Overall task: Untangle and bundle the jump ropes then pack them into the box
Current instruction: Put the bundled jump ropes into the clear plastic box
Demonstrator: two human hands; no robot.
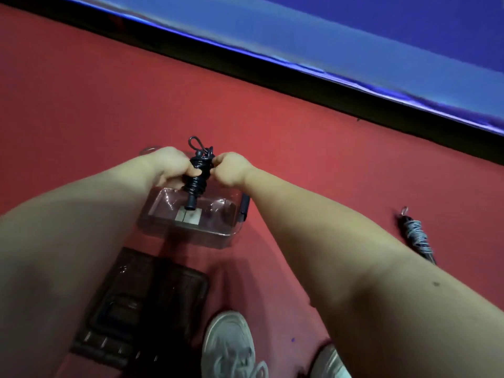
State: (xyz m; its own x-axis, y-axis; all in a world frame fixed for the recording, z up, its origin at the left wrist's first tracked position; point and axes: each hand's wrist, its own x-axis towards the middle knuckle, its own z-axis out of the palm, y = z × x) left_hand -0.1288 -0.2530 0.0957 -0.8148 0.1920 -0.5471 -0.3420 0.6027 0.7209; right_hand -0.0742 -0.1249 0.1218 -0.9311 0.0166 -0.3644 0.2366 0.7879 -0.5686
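A black jump rope (197, 179) is wound tightly around its handles into a bundle, with a small loop sticking up at its far end. My left hand (169, 166) grips the bundle from the left. My right hand (231, 167) pinches the cord at the bundle's upper right. The bundle hangs just above a clear plastic box (191, 227) on the red floor, its handle tip pointing down into the box. A second bundled rope (416, 236), grey-blue cord on dark handles, lies on the floor to the right.
The box's dark clear lid (144, 304) lies on the red floor close to me. My white shoes (230, 347) show at the bottom. A blue mat (381, 36) with a black edge runs across the far side.
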